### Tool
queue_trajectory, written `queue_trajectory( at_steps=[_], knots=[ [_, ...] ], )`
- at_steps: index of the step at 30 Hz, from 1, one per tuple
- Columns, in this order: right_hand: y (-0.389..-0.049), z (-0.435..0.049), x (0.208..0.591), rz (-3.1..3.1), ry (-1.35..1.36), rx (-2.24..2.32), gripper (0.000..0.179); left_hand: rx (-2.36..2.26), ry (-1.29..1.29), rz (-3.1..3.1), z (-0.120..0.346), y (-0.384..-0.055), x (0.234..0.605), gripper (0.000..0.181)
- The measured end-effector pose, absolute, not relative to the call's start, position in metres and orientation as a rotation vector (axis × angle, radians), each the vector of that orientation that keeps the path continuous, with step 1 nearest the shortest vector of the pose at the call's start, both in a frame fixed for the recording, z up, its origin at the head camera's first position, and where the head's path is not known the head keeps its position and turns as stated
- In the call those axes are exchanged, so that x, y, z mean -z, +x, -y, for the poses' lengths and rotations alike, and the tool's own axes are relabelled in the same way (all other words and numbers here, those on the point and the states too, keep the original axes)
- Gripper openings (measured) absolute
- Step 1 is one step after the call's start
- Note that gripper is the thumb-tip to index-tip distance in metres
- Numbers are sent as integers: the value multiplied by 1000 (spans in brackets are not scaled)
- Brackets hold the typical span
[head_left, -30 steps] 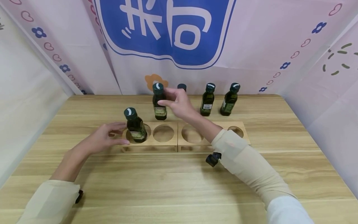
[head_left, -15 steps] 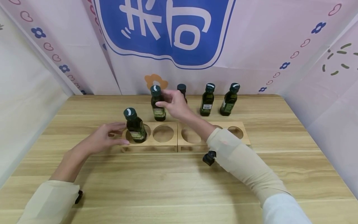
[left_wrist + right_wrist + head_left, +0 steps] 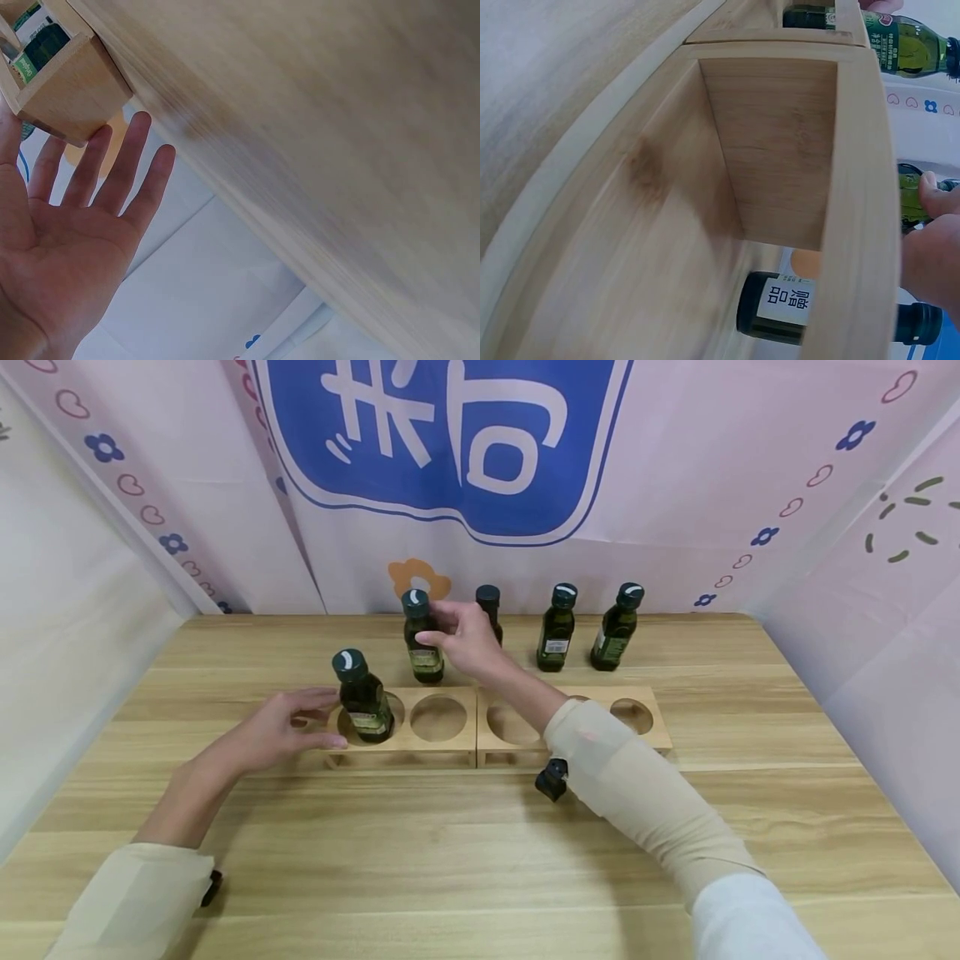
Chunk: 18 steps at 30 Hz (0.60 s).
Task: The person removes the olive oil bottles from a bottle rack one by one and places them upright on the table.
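My right hand [image 3: 468,639] pinches a dark green glass bottle [image 3: 424,647] with a green cap and a label, behind the wooden rack [image 3: 477,714]. In the right wrist view the thumb lies along that bottle [image 3: 910,196]. A similar bottle [image 3: 367,706] stands slightly tilted in the rack's leftmost hole. Beside that end, my left hand [image 3: 288,727] rests with fingertips at the wood; in the left wrist view its fingers [image 3: 124,165] are straight and spread, the tips right at the end panel [image 3: 79,90].
Behind the rack stand two bottles, one [image 3: 555,631] and another [image 3: 617,631] at its right; a third bottle [image 3: 488,606] is partly hidden by the right hand. A fabric backdrop [image 3: 652,560] closes off the table's [image 3: 450,860] far edge.
My right hand has moved slightly left and toward me with the pinched bottle, uncovering more of the bottle behind it. The left hand and the bottle in the rack have stayed put.
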State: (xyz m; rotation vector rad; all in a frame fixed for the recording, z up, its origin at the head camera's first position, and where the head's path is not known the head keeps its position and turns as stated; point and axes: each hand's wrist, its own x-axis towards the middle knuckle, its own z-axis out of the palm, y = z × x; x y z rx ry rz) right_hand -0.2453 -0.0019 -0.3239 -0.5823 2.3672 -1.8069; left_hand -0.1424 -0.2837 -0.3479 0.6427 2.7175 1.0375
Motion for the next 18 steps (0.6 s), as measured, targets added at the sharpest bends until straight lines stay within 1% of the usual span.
queue_trajectory(
  at_steps=[18],
  knots=[
    [-250,8,330,-2406,-539,1776,49,-1038,628,-2708,283,-142,346,66]
  ],
)
